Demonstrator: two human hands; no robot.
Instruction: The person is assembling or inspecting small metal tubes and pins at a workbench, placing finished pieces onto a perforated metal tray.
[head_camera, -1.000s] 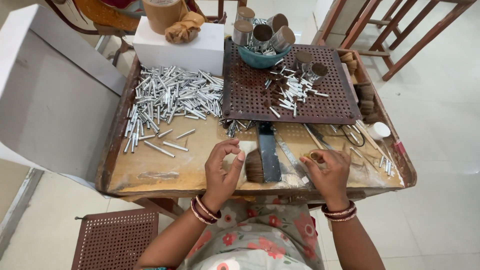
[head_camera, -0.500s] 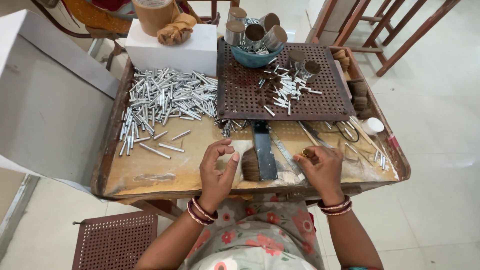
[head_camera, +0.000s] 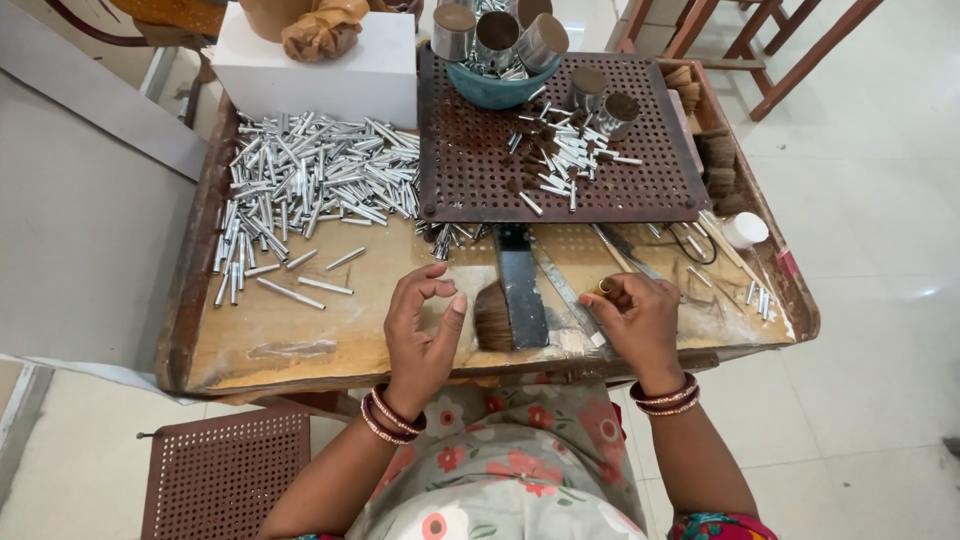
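Just right of the left hand (head_camera: 420, 335) lies a brown bristle tuft (head_camera: 492, 316), fanned and flat on the surface (head_camera: 300, 340), near the thumb but not touching it. That hand hovers palm-inward, wrist bent up from the near edge; its fingers (head_camera: 425, 285) curl so the forefinger tip nears the thumb, and whether anything is pinched there cannot be told. The right hand (head_camera: 640, 320) rests knuckles-up on the surface, fingers bunched together around a small brass-coloured ring (head_camera: 605, 286) that shows at the fingertips. Both wrists carry dark red and gold bangles.

Between the hands stands a dark flat metal bar (head_camera: 522, 290), running away from the person, with a thinner blade (head_camera: 568, 295) slanting beside it. The surface is a worn wooden tray, dusty and pale in the middle, with a raised rim. On its far left lies a heap of short silver tubes (head_camera: 310, 180), shiny and cylindrical, a few strays nearer. A dark perforated plate (head_camera: 470, 175) sits far right of them, carrying more tubes and two small metal cups (head_camera: 605, 100). A teal bowl (head_camera: 495, 90) holds larger cups. A white box (head_camera: 320, 75) stands behind the heap, and a small white cap (head_camera: 744, 229) lies near the right rim
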